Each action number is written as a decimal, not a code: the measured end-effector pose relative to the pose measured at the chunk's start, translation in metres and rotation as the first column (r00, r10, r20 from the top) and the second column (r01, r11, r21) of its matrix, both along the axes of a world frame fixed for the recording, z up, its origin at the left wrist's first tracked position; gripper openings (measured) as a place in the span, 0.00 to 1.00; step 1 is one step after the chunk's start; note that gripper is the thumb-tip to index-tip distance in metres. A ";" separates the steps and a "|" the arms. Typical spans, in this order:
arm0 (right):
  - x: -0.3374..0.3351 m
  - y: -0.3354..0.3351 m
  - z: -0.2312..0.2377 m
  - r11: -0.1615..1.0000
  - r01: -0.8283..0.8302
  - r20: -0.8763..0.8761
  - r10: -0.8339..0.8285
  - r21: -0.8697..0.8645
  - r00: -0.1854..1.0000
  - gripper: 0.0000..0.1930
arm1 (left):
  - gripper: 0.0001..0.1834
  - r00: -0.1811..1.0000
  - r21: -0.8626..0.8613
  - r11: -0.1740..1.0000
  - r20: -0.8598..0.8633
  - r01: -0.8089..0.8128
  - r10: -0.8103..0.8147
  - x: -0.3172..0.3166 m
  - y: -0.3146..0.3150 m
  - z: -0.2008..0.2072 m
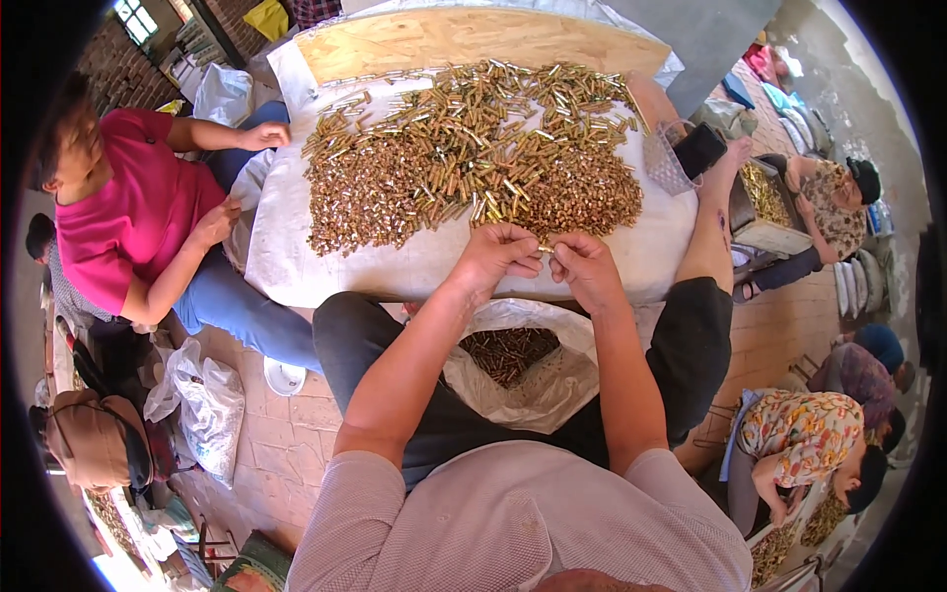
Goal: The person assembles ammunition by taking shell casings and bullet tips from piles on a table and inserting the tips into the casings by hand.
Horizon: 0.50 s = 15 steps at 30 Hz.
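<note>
My left hand (503, 254) and my right hand (582, 261) meet at the near edge of the cloth-covered table (395, 276). Pinched between their fingertips is a small brass-coloured metal piece (546, 249); its exact kind is too small to make out. Just beyond lies a heap of slim brass-coloured metal tubes (464, 148). Shorter copper-coloured pieces form one pile (365, 192) on the left and another pile (582, 187) on the right. Below my hands, between my legs, an open white sack (552, 400) holds many slim metal pieces (508, 355).
A wooden board (473, 44) borders the table's far side. At its right edge are a mesh basket (668, 158) and a black phone-like object (700, 150). A person in a pink top (148, 197) sits at the left. Plastic bags (207, 405) and a white bowl (284, 375) stand on the floor.
</note>
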State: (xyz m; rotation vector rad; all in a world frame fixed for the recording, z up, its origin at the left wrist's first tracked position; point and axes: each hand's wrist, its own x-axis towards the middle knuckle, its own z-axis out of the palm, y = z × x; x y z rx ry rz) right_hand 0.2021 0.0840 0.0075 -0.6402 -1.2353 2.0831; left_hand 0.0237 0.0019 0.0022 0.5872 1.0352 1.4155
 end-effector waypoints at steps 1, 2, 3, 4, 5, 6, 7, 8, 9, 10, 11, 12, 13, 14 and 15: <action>0.002 0.001 -0.001 1.000 -0.002 -0.001 0.002 0.001 1.000 0.06 | 0.08 1.000 -0.001 1.000 0.016 0.001 -0.001 0.003 0.000 0.001; 0.005 0.003 -0.003 0.999 -0.022 -0.010 0.022 -0.025 1.000 0.06 | 0.08 1.000 0.000 1.000 0.015 -0.001 0.001 0.006 0.000 0.002; 0.008 0.003 -0.004 0.998 -0.042 -0.020 0.041 -0.051 0.999 0.07 | 0.07 0.998 -0.014 1.000 0.061 0.006 -0.006 0.010 0.000 0.002; 0.009 0.004 -0.005 0.998 -0.045 -0.021 0.044 -0.050 0.999 0.07 | 0.07 0.994 -0.028 0.999 0.107 0.015 -0.012 0.013 0.000 0.003; 0.010 0.004 -0.007 0.997 -0.049 -0.046 0.046 -0.059 0.998 0.07 | 0.07 0.994 -0.028 1.000 0.106 0.012 -0.009 0.016 0.000 0.002; 0.010 0.004 -0.007 0.996 -0.056 -0.073 0.051 -0.067 0.996 0.08 | 0.07 0.981 -0.004 0.999 0.188 0.042 -0.040 0.018 0.000 -0.004; 0.010 0.005 -0.011 0.996 -0.061 -0.075 0.056 -0.065 0.996 0.08 | 0.07 0.961 0.023 0.997 0.268 0.069 -0.072 0.020 0.001 -0.011; 0.010 0.005 -0.014 0.994 -0.077 -0.104 0.069 -0.078 0.992 0.08 | 0.07 0.962 0.025 0.998 0.265 0.064 -0.068 0.022 0.003 -0.017; 0.009 0.005 -0.016 0.992 -0.092 -0.133 0.079 -0.091 0.988 0.08 | 0.07 0.953 0.069 0.996 0.291 0.060 -0.078 0.024 0.005 -0.022; 0.009 0.005 -0.016 0.991 -0.096 -0.135 0.083 -0.090 0.987 0.08 | 0.07 0.944 0.112 0.992 0.317 0.055 -0.088 0.024 0.006 -0.026; 0.010 0.004 -0.017 0.991 -0.089 -0.138 0.074 -0.101 0.988 0.08 | 0.07 0.945 0.113 0.992 0.315 0.051 -0.084 0.023 0.006 -0.030; 0.011 0.004 -0.016 0.991 -0.075 -0.140 0.059 -0.112 0.988 0.08 | 0.07 0.961 0.081 0.995 0.267 0.056 -0.075 0.023 0.007 -0.026; 0.012 0.004 -0.015 0.991 -0.073 -0.139 0.057 -0.112 0.989 0.08 | 0.08 0.974 0.049 0.997 0.218 0.059 -0.068 0.024 0.008 -0.021; 0.015 0.005 -0.013 0.994 -0.066 -0.115 0.056 -0.086 0.992 0.07 | 0.08 0.973 0.049 0.997 0.219 0.061 -0.070 0.021 0.008 -0.018; 0.019 0.006 -0.012 0.997 -0.052 -0.090 0.047 -0.058 0.995 0.05 | 0.08 0.994 -0.001 0.995 0.047 0.102 -0.102 0.017 0.007 -0.006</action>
